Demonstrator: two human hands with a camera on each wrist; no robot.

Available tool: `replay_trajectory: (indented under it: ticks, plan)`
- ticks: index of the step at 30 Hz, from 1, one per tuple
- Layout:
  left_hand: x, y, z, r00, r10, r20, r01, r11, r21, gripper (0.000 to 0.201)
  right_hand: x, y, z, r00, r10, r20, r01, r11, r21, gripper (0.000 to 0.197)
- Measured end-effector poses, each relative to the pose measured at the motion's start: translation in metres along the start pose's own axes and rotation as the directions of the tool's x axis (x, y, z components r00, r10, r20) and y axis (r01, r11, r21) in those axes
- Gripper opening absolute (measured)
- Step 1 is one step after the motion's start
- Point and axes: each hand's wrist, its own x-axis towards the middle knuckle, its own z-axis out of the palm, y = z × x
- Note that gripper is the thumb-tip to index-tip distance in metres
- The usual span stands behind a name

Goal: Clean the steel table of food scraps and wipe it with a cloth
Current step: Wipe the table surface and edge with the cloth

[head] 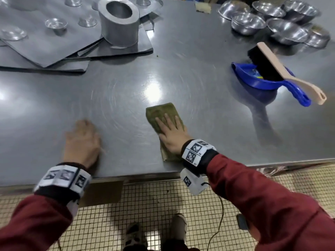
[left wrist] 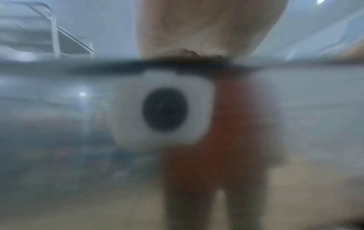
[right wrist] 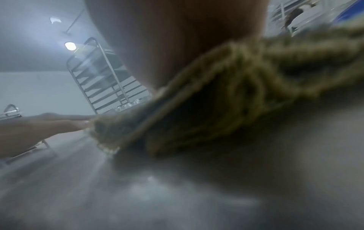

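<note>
Green cloth (head: 163,122) flat under my R hand (head: 171,134), fingers straight, near table (head: 199,84) front edge; L hand (head: 82,140) flat on steel. Wiping step w/ scraps apparently swept. Next: push farther out.

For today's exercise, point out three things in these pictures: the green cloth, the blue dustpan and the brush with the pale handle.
green cloth (head: 159,111): head view, on its far bare end beyond the fingers.
blue dustpan (head: 253,79): head view, on the near wall of its pan.
brush (head: 272,59): head view, on its pale back above the black bristles.
</note>
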Motion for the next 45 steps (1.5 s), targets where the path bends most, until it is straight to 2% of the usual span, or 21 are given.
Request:
replay_trajectory:
  ticks: [3, 6, 11, 15, 17, 19, 20, 21, 22, 23, 26, 28, 30, 32, 37, 39, 42, 45]
  plan:
    - [-0.033, 0.073, 0.018, 0.981, 0.146, 0.124, -0.138, 0.988, -0.072, 0.055, -0.005, 0.025, -0.004, 1.000, -0.020, -0.010, 0.020, 1.000, -0.001, 0.055]
    - [-0.057, 0.129, 0.034, 0.967, 0.198, 0.162, -0.178, 0.975, -0.132, 0.056, -0.014, 0.060, -0.008, 0.999, 0.025, -0.043, -0.024, 1.000, 0.015, 0.054]
    - [-0.062, 0.145, 0.053, 0.977, 0.170, 0.132, -0.159, 0.983, -0.091, 0.057, -0.030, 0.147, -0.028, 0.967, 0.228, -0.110, -0.219, 0.972, 0.085, 0.055]
    - [-0.063, 0.149, 0.052, 0.978, 0.167, 0.123, -0.158, 0.984, -0.078, 0.065, -0.042, 0.229, -0.045, 0.873, 0.468, -0.133, -0.444, 0.878, 0.178, 0.057]
    - [-0.064, 0.152, 0.052, 0.982, 0.155, 0.112, -0.146, 0.986, -0.084, 0.061, -0.050, 0.262, -0.047, 0.800, 0.574, -0.173, -0.535, 0.814, 0.224, 0.058]
    - [-0.064, 0.153, 0.051, 0.984, 0.139, 0.110, -0.129, 0.987, -0.091, 0.055, -0.056, 0.273, -0.048, 0.727, 0.663, -0.179, -0.604, 0.741, 0.293, 0.058]
    - [-0.065, 0.153, 0.052, 0.985, 0.134, 0.106, -0.124, 0.988, -0.094, 0.055, -0.057, 0.269, -0.048, 0.715, 0.680, -0.163, -0.619, 0.724, 0.305, 0.058]
    - [-0.065, 0.153, 0.052, 0.987, 0.131, 0.094, -0.122, 0.988, -0.099, 0.055, -0.059, 0.258, -0.050, 0.722, 0.677, -0.142, -0.624, 0.726, 0.290, 0.058]
    - [-0.065, 0.153, 0.052, 0.988, 0.130, 0.079, -0.122, 0.987, -0.105, 0.055, -0.058, 0.247, -0.049, 0.750, 0.648, -0.132, -0.608, 0.755, 0.248, 0.059]
    - [-0.065, 0.153, 0.053, 0.989, 0.132, 0.067, -0.125, 0.987, -0.105, 0.055, -0.054, 0.234, -0.045, 0.801, 0.585, -0.129, -0.559, 0.808, 0.187, 0.060]
    - [-0.065, 0.153, 0.055, 0.988, 0.134, 0.071, -0.127, 0.987, -0.101, 0.055, -0.044, 0.176, -0.026, 0.952, 0.292, -0.096, -0.294, 0.956, -0.016, 0.060]
    - [-0.064, 0.153, 0.057, 0.987, 0.140, 0.072, -0.134, 0.987, -0.090, 0.056, -0.036, 0.126, -0.019, 0.993, 0.119, -0.004, -0.119, 0.992, -0.037, 0.059]
    - [-0.064, 0.152, 0.058, 0.987, 0.151, 0.047, -0.147, 0.986, -0.078, 0.064, -0.020, 0.088, -0.018, 0.997, 0.032, 0.074, -0.032, 0.999, -0.002, 0.059]
    - [-0.063, 0.151, 0.059, 0.986, 0.165, 0.029, -0.163, 0.985, -0.054, 0.067, -0.004, 0.068, -0.027, 0.995, -0.028, 0.093, 0.028, 1.000, 0.000, 0.058]
    - [-0.061, 0.149, 0.061, 0.985, 0.168, 0.043, -0.166, 0.986, -0.032, 0.068, 0.055, 0.077, -0.056, 0.990, -0.132, 0.051, 0.139, 0.972, -0.190, 0.056]
    - [-0.061, 0.147, 0.063, 0.986, 0.166, 0.030, -0.166, 0.986, -0.027, 0.071, 0.078, 0.093, -0.063, 0.994, -0.108, 0.027, 0.111, 0.964, -0.241, 0.055]
    - [-0.061, 0.146, 0.064, 0.986, 0.165, 0.012, -0.165, 0.986, -0.030, 0.073, 0.089, 0.129, -0.078, 1.000, -0.022, -0.014, 0.018, 0.978, -0.207, 0.057]
    - [-0.062, 0.147, 0.064, 0.986, 0.164, 0.000, -0.164, 0.986, -0.033, 0.072, 0.086, 0.188, -0.094, 0.990, 0.128, -0.054, -0.134, 0.983, -0.127, 0.059]
